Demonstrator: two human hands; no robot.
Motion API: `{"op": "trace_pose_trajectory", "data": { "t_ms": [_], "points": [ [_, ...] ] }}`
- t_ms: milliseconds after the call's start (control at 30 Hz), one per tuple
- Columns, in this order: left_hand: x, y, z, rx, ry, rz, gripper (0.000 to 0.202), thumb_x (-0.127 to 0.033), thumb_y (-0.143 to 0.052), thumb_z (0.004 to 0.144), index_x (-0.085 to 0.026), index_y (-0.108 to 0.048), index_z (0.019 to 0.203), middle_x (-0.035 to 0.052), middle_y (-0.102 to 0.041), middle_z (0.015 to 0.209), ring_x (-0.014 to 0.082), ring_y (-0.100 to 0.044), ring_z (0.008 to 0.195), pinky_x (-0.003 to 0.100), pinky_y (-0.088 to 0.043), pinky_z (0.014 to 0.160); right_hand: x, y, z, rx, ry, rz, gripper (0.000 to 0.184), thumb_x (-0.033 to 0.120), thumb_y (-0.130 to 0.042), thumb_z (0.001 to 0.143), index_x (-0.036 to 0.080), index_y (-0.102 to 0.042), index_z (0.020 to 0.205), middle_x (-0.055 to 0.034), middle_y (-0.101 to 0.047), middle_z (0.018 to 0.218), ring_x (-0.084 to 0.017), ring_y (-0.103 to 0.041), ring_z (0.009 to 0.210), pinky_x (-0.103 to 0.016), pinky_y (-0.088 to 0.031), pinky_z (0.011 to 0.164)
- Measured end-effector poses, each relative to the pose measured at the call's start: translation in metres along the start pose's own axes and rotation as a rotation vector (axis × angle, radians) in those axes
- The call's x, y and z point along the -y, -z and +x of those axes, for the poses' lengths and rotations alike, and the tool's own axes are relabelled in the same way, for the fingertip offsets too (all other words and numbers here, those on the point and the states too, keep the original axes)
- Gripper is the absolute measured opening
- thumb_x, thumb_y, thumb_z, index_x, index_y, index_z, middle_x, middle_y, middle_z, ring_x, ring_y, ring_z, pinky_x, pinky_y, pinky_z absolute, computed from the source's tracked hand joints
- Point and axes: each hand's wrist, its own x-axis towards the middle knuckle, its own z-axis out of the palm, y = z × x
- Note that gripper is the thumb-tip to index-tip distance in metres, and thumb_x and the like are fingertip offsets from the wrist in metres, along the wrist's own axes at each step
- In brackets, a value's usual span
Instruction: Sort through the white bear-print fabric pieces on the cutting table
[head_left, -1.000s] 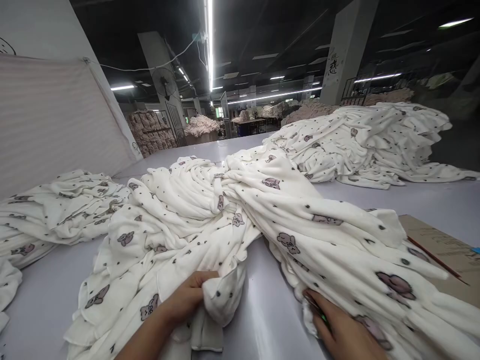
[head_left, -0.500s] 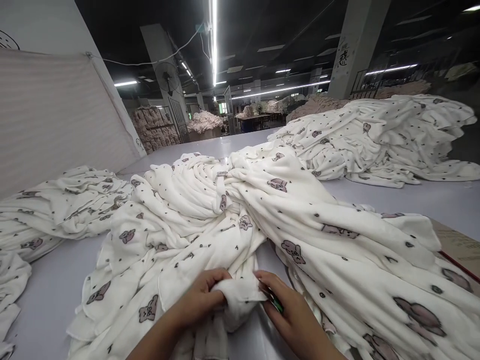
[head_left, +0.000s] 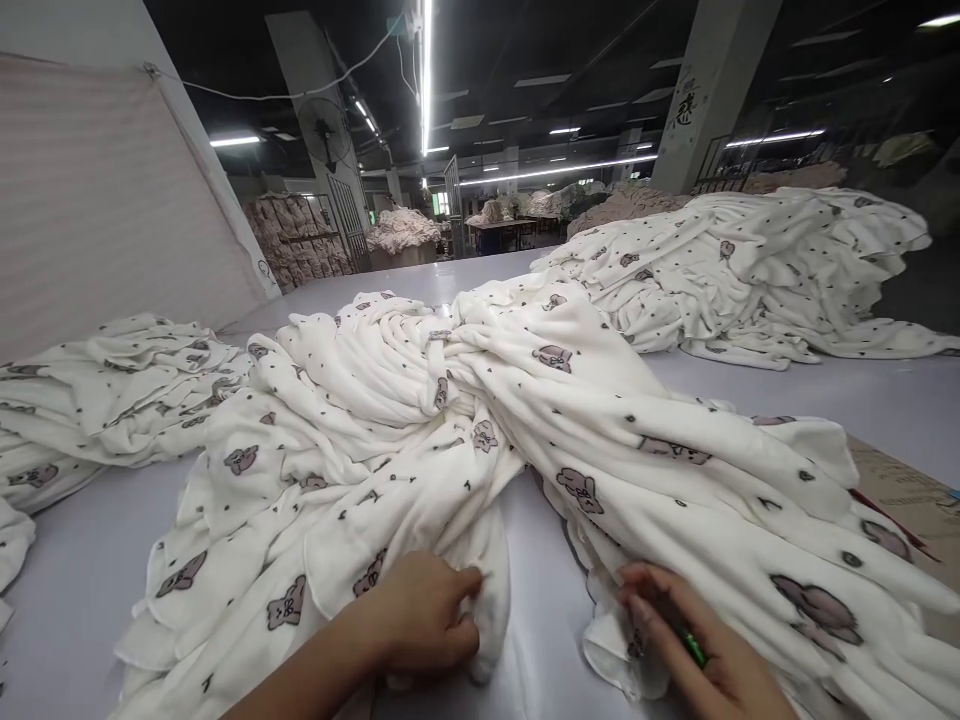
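Ceiling (head_left: 517, 35) dark — long tube light (head_left: 427, 80) lit. Pale right-hand pillar (head_left: 712, 130) bears dark lettering (head_left: 684, 106); round fan (head_left: 324, 132) at left-hand pillar (head_left: 291, 60).

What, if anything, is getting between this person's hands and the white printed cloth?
Nothing visible. The left hand is right at the white printed cloth; the right hand, gripping a small green object, is beside a loose edge, with no obstacle showing between.

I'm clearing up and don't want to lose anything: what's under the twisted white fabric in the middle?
The pale tabletop shows in the gap between the spread parts of the fabric; whatever its folds cover cannot be seen.
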Motion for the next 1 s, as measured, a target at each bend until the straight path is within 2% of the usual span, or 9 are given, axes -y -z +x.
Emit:
{"op": "trace_pose_trajectory", "data": {
  "t_ms": [133,267,333,433,567,700,800,900,1000],
  "points": [
    [-0.031,-0.014,0.023,0.03,0.053,0.129,0.039,-0.041,-0.058,0.076,-0.004,-0.067,0.082,0.0239,-0.066,0.075,0.0413,-0.062,0.073,0.054,-0.047,0.065,-0.008,0.022,0.006,-0.043,0.017,-0.116,0.041,0.048,-0.043,0.087,0.024,-0.055,0.118,-0.0062,-0.065,0.119,-0.022,-0.055,0.115,-0.04,-0.035,0.102],
    [-0.077,-0.045,0.058,-0.045,-0.194,0.069,0.047,-0.04,-0.057,0.079,-0.015,-0.053,0.118,0.0164,-0.059,0.112,0.0341,-0.054,0.102,0.047,-0.044,0.084,-0.001,0.019,0.009,-0.068,0.098,-0.2,0.046,0.048,-0.036,0.09,0.017,-0.054,0.118,-0.0113,-0.067,0.113,-0.02,-0.061,0.106,-0.036,-0.042,0.098],
    [-0.087,-0.06,0.072,-0.066,-0.267,0.019,0.036,-0.032,-0.053,0.082,-0.014,-0.054,0.114,0.0159,-0.061,0.108,0.0316,-0.054,0.099,0.045,-0.043,0.086,-0.003,0.015,0.012,-0.068,0.102,-0.239,0.045,0.047,-0.035,0.09,0.017,-0.054,0.118,-0.0104,-0.067,0.114,-0.019,-0.061,0.107,-0.035,-0.042,0.098],
    [-0.071,-0.065,0.07,0.014,-0.301,-0.039,0.017,-0.018,-0.045,0.084,-0.015,-0.061,0.085,0.0086,-0.065,0.078,0.0228,-0.059,0.075,0.034,-0.045,0.076,-0.014,0.016,0.017,-0.112,0.061,-0.348,0.044,0.045,-0.036,0.089,0.02,-0.054,0.119,-0.0088,-0.066,0.116,-0.025,-0.06,0.108,-0.042,-0.045,0.094],
    [-0.018,-0.032,0.014,0.248,-0.389,-0.13,0.018,-0.02,-0.06,0.074,-0.019,-0.051,0.058,-0.0065,-0.039,0.046,0.0095,-0.043,0.046,0.017,-0.033,0.046,-0.026,0.02,0.024,-0.191,0.025,-0.502,0.045,0.044,-0.038,0.087,0.021,-0.056,0.12,-0.0115,-0.066,0.115,-0.038,-0.058,0.107,-0.052,-0.049,0.08],
    [0.02,0.007,-0.049,0.332,-0.08,-0.358,0.018,-0.021,-0.051,0.079,-0.018,-0.051,0.061,-0.006,-0.035,0.052,0.0092,-0.036,0.048,0.018,-0.028,0.045,-0.028,0.017,0.026,-0.232,0.099,-0.565,0.048,0.041,-0.038,0.085,0.017,-0.057,0.122,-0.0149,-0.057,0.126,-0.04,-0.036,0.128,-0.056,-0.033,0.097],
    [0.023,0.006,-0.059,0.318,0.039,-0.394,0.018,-0.023,-0.048,0.08,-0.019,-0.051,0.063,-0.0058,-0.033,0.054,0.0095,-0.035,0.05,0.019,-0.027,0.047,-0.026,0.014,0.025,-0.173,0.138,-0.528,0.046,0.041,-0.041,0.085,0.017,-0.058,0.12,-0.0146,-0.061,0.121,-0.038,-0.044,0.123,-0.055,-0.035,0.098],
    [0.007,-0.008,-0.042,0.314,-0.089,-0.28,0.017,-0.022,-0.052,0.077,-0.019,-0.052,0.06,-0.0046,-0.041,0.055,0.0111,-0.042,0.053,0.02,-0.031,0.051,-0.019,0.013,0.019,-0.124,0.168,-0.456,0.041,0.043,-0.042,0.086,0.019,-0.059,0.115,-0.0107,-0.066,0.114,-0.032,-0.056,0.113,-0.048,-0.043,0.094],
    [-0.018,-0.004,-0.018,0.044,-0.118,-0.276,0.008,-0.022,-0.055,0.076,-0.022,-0.06,0.083,-0.0008,-0.058,0.081,0.0156,-0.054,0.075,0.022,-0.039,0.069,0.0,0.008,0.01,-0.074,0.224,-0.368,0.032,0.04,-0.04,0.091,0.021,-0.058,0.11,-0.0072,-0.068,0.111,-0.021,-0.063,0.103,-0.027,-0.053,0.08]
  ]
}}
